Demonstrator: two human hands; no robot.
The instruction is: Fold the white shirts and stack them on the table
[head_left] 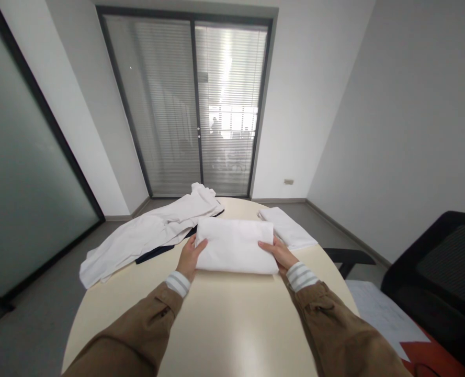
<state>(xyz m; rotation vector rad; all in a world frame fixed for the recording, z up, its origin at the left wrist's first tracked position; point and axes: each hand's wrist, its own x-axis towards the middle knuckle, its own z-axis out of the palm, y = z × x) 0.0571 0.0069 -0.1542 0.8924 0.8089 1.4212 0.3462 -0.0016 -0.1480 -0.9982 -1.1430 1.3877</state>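
A folded white cloth (235, 246), a neat rectangle, is held between my two hands over the middle of the table. My left hand (190, 256) grips its left edge, thumb on top and fingers underneath. At the right edge, my right hand (280, 253) pinches it the same way, with its thumb on the upper face. The fingers below the cloth are mostly hidden. Whether the cloth's underside touches the table I cannot make out. Behind my right hand lies another folded white cloth (291, 228).
Loose white garments (138, 235) are spread along the left of the round cream table (224, 324), with dark navy fabric (156, 254) under them. A black mesh chair (440, 272) stands at the right, with papers (381, 309) beside it. A glass partition with blinds (189, 104) is behind.
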